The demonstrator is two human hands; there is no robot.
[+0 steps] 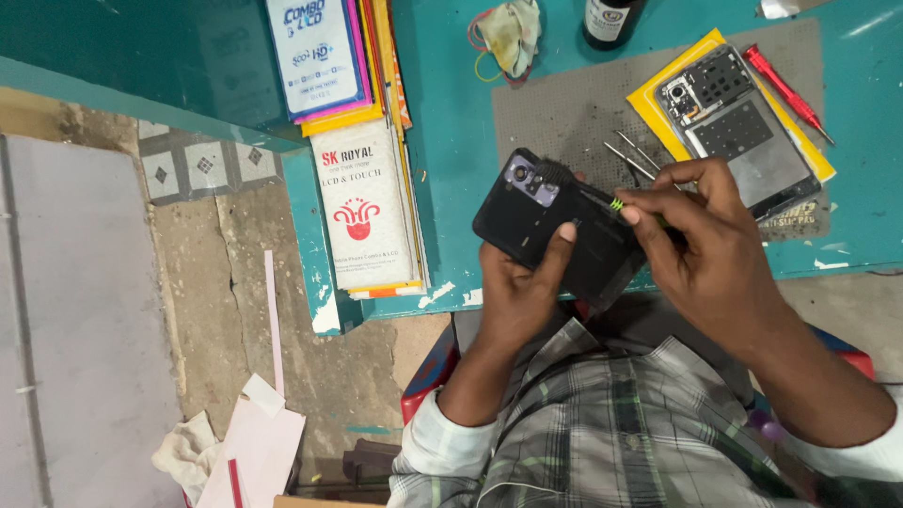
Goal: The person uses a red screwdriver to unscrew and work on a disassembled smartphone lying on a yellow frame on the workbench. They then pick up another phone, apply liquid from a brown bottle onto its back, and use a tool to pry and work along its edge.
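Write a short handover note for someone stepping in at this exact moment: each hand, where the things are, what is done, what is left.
Left hand: grips the black phone back cover, thumb on top.
Right hand: holds a small brush, bristles near the camera cutout.
Opened phone lies on a yellow card on the grey mat, red screwdriver and tweezers beside it.
Done: cover is off.
Left: brushing under way; phone not reassembled.

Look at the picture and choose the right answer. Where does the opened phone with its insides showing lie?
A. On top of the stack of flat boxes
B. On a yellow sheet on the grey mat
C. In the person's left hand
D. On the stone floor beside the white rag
B: the opened phone lies on a yellow sheet on the grey mat, beyond the right hand, while the left hand holds a different black phone.
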